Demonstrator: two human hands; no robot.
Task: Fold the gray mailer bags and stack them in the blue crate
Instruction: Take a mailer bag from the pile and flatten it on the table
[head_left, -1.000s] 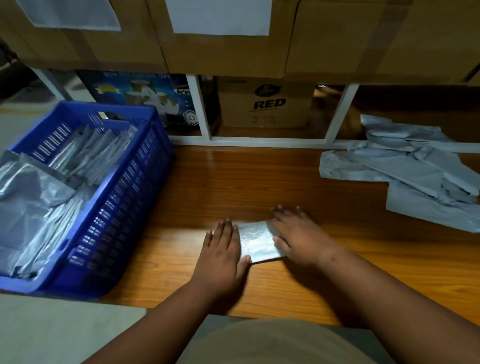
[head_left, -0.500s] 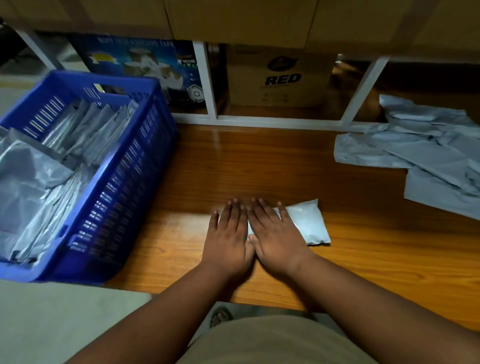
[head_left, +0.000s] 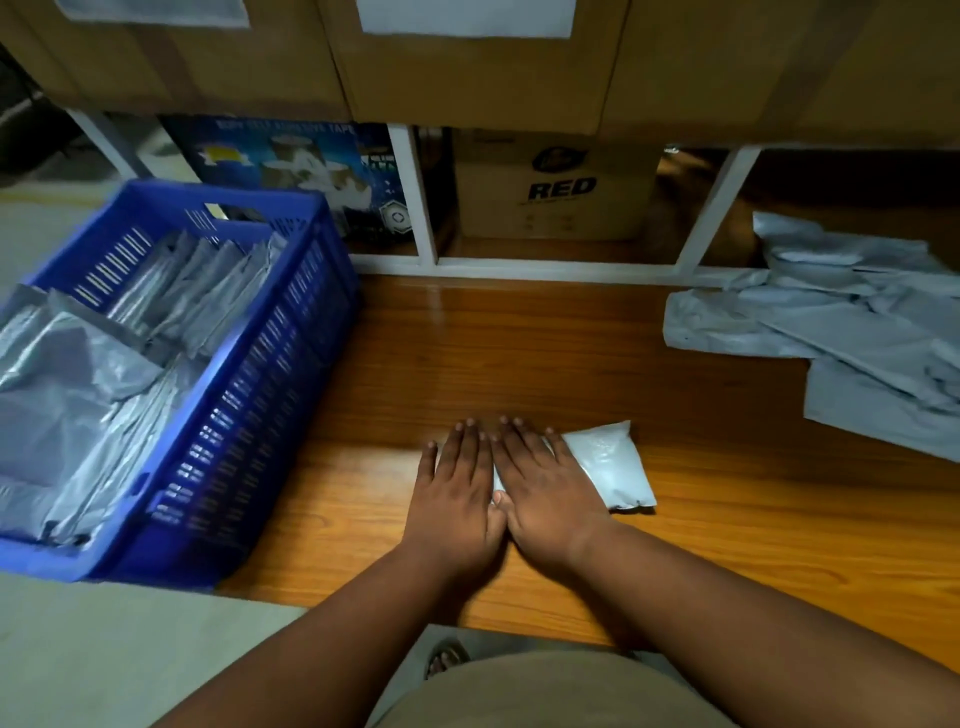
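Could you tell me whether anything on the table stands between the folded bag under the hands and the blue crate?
Nothing visible does. The folded mailer bag lies under the left hand and right hand, and only bare wooden table separates it from the blue crate, whose top is open.

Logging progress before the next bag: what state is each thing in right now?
Left hand: flat, pressing the folded mailer bag.
Right hand: flat, pressing the same bag.
Folded mailer bag: flat on the wooden table.
Blue crate: holding folded bags.
Unfolded mailer bags: loose pile, far right.
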